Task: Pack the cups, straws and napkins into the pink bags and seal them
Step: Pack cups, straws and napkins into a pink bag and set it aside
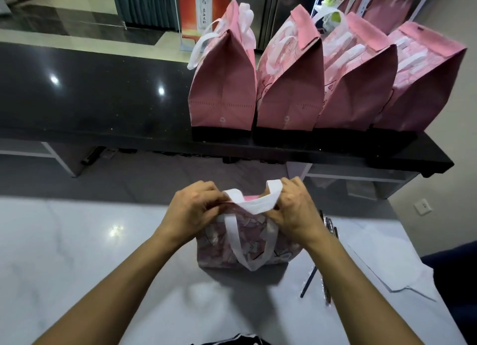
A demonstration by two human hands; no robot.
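Observation:
A pink patterned bag [260, 244] with white handles stands on the white marble counter [77, 254] right in front of me. My left hand [198, 208] pinches the left side of the bag's top edge. My right hand [294, 208] pinches the right side, by the far white handle [258, 203]. The near handle hangs down the bag's front. What is inside the bag is hidden. Several pink bags [291, 86] stand in a row on the black upper counter [90, 99], their tops folded shut.
Wrapped straws [325, 262] lie on the marble just right of the bag. White flat napkins or paper [392, 264] rest further right, near the counter's edge. A dark blue object [456, 267] sits at the right border.

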